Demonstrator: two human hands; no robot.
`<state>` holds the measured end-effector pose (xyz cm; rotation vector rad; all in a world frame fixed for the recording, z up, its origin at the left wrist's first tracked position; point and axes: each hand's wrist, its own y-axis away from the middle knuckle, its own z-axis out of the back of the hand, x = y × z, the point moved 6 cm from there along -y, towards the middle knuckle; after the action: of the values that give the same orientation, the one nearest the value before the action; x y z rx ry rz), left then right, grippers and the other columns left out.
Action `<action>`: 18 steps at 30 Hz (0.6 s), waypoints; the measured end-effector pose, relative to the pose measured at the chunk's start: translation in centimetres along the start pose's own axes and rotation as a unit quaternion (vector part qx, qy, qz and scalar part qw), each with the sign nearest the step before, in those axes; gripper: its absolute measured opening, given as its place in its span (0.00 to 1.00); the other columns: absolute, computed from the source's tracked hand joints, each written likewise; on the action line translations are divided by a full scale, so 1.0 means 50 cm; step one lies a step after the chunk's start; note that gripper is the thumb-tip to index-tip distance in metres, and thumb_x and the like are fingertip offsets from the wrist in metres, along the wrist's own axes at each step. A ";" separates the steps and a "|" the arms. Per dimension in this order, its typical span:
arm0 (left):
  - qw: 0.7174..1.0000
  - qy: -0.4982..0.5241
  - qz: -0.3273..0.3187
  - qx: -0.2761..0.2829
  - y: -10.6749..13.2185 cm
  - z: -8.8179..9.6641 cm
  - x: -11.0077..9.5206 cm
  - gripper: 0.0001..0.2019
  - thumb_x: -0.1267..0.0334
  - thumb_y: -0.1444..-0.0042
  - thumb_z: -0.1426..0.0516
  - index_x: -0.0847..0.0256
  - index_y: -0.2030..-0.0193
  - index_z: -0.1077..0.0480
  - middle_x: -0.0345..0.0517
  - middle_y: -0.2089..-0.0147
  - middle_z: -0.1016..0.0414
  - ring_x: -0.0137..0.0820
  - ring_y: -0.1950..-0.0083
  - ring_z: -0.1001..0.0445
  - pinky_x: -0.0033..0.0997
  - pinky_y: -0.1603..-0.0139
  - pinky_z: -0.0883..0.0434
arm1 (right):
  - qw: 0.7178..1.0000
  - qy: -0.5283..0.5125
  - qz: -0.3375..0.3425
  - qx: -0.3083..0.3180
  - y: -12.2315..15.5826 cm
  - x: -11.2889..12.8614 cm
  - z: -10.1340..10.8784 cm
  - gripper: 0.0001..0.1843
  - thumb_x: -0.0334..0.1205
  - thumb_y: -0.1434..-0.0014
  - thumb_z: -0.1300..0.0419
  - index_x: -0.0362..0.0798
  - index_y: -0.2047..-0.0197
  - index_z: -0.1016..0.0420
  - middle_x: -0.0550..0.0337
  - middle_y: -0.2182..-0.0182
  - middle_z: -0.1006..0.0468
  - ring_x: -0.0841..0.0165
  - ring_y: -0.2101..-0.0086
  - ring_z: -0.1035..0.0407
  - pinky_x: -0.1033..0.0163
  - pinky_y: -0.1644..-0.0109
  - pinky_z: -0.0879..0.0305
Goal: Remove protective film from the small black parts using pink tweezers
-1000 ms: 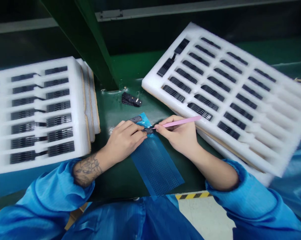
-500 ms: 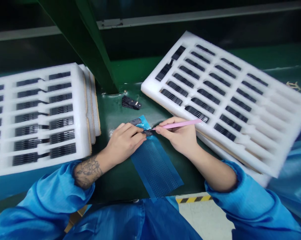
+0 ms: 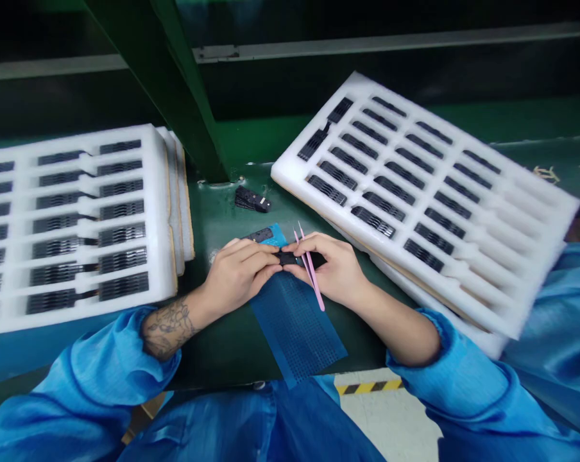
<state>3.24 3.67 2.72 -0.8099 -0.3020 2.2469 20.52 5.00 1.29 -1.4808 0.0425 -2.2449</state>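
Between both hands is a small flat black part, held over the top of a blue sheet marked with rows of small dark shapes. My left hand pinches its left end between thumb and fingers. The right end is pinched by my right hand, which also keeps pink tweezers tucked among its fingers, tips pointing away from me. Just beyond my left fingers lies another black part on the blue film. My fingers cover much of the held part.
A fanned stack of black parts lies on the green table. White foam trays of black parts are piled at left; another foam tray sits tilted at right. A green post rises behind. Another person's blue sleeve shows at right.
The tweezers' tips have left the black part; the tweezers have swung to point away from me. My right fingers now grip the part's right end directly. My left hand has barely moved.
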 end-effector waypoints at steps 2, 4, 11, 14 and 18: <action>1.000 0.001 0.010 -0.016 -0.002 0.009 -0.001 0.03 0.64 0.36 0.38 0.59 0.57 0.25 0.43 0.54 0.17 0.31 0.53 0.19 0.34 0.53 0.26 | 1.000 0.025 0.003 -0.002 -0.001 -0.001 0.001 0.09 0.39 0.42 0.30 0.53 0.61 0.26 0.57 0.60 0.17 0.62 0.59 0.21 0.55 0.53 0.24; 0.999 -0.022 0.011 -0.036 -0.004 0.023 0.001 0.03 0.64 0.37 0.38 0.59 0.58 0.25 0.43 0.55 0.17 0.31 0.54 0.19 0.34 0.54 0.27 | 0.999 0.045 0.005 -0.009 -0.002 -0.002 0.004 0.08 0.38 0.42 0.31 0.53 0.61 0.25 0.56 0.61 0.17 0.62 0.60 0.22 0.54 0.53 0.24; 0.980 -0.188 0.066 -0.023 -0.006 0.046 0.050 0.04 0.61 0.35 0.39 0.57 0.59 0.24 0.42 0.53 0.18 0.37 0.54 0.22 0.39 0.57 0.32 | 0.995 0.094 0.036 -0.013 -0.005 -0.004 0.003 0.06 0.33 0.40 0.35 0.51 0.59 0.26 0.53 0.59 0.16 0.61 0.57 0.22 0.52 0.52 0.24; 0.981 -0.187 0.060 0.002 -0.008 0.038 0.051 0.05 0.61 0.35 0.40 0.57 0.59 0.23 0.43 0.51 0.18 0.38 0.51 0.23 0.41 0.55 0.32 | 0.993 0.103 0.045 -0.021 -0.005 -0.003 0.003 0.07 0.33 0.39 0.35 0.51 0.58 0.26 0.53 0.58 0.16 0.60 0.56 0.21 0.52 0.52 0.23; 0.982 -0.188 -0.004 -0.011 -0.015 0.034 0.019 0.08 0.59 0.37 0.38 0.58 0.54 0.24 0.46 0.46 0.20 0.41 0.47 0.25 0.43 0.51 0.32 | 0.993 0.103 0.048 -0.024 -0.007 -0.003 0.004 0.06 0.34 0.37 0.36 0.51 0.57 0.26 0.53 0.55 0.16 0.60 0.55 0.21 0.52 0.50 0.23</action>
<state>2.06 4.90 3.94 -0.3865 -0.5047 2.3838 20.62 5.43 1.37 -1.2374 0.2284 -2.3231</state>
